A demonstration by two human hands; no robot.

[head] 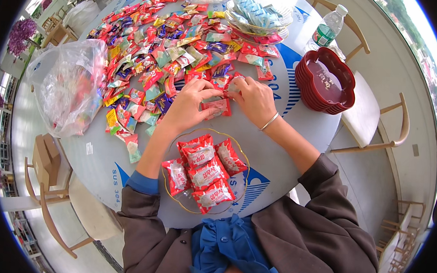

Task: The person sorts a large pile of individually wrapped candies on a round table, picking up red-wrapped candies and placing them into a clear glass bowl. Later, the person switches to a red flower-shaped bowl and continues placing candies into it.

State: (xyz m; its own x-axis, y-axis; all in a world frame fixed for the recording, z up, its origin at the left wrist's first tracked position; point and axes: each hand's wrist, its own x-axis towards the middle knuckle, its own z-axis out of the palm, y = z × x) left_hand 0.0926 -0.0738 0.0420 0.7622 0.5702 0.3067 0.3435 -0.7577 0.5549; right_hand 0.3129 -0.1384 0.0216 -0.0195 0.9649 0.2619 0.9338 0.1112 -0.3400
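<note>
My left hand (pixel 192 106) and my right hand (pixel 253 101) reach to the near edge of a heap of wrapped candies (pixel 144 53). The fingertips of both hands meet at small red-edged packets, and a red and pink packet (pixel 217 108) lies on the table just under them. Which packet each hand grips is hard to tell. Close to my body stands a clear scalloped glass dish (pixel 244 187) with a gold rim. It holds several red and white wrapped packets (pixel 205 175). A bracelet circles my right wrist.
The round table (pixel 104 167) has blue printing. At left sits a clear plastic bag (pixel 65 89) with candies in it. Stacked glass dishes (pixel 285 24) at the back hold light blue packets (pixel 254 13). Stacked dark red flower-shaped trays (pixel 307 89) and a plastic bottle (pixel 328 27) stand at right.
</note>
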